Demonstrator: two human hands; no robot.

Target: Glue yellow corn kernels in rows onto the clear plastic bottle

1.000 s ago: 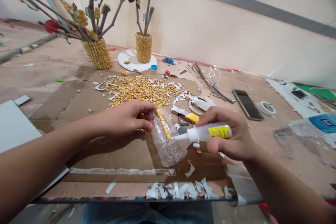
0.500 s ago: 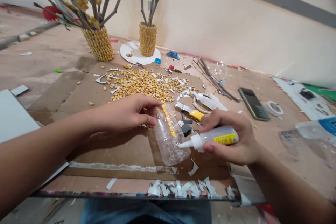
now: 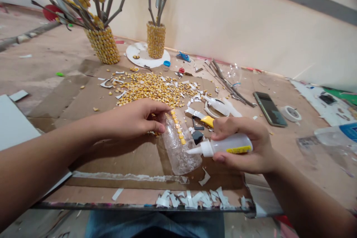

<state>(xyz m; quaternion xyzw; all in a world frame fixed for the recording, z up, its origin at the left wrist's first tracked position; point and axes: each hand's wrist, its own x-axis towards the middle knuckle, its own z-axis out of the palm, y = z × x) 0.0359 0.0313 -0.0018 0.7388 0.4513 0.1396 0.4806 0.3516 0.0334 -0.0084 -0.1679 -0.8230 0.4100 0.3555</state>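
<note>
My left hand [image 3: 145, 119] grips the upper end of a clear plastic cup [image 3: 178, 158], which lies tilted on the cardboard. A single row of corn kernels [image 3: 178, 128] runs along the cup's side. In my right hand [image 3: 245, 137] is a glue bottle [image 3: 230, 144] with a yellow label, held sideways between thumb and fingers. Its white nozzle points left and meets or nearly meets the cup just below the row's last kernel. Beyond my left hand spreads a pile of loose corn kernels [image 3: 153, 87].
Two kernel-covered pots [image 3: 104, 46] with branches stand at the back, one on a white disc [image 3: 134, 57]. Right of the pile lie a yellow cutter [image 3: 206, 120], another glue bottle [image 3: 219, 106], twigs [image 3: 231, 85], a phone [image 3: 269, 109] and a tape roll [image 3: 290, 113]. Paper scraps [image 3: 195, 199] line the front edge.
The glue bottle has rolled slightly in my right hand, so less of its label shows, and its nozzle has shifted a little up and left. My left hand keeps its hold on the cup.
</note>
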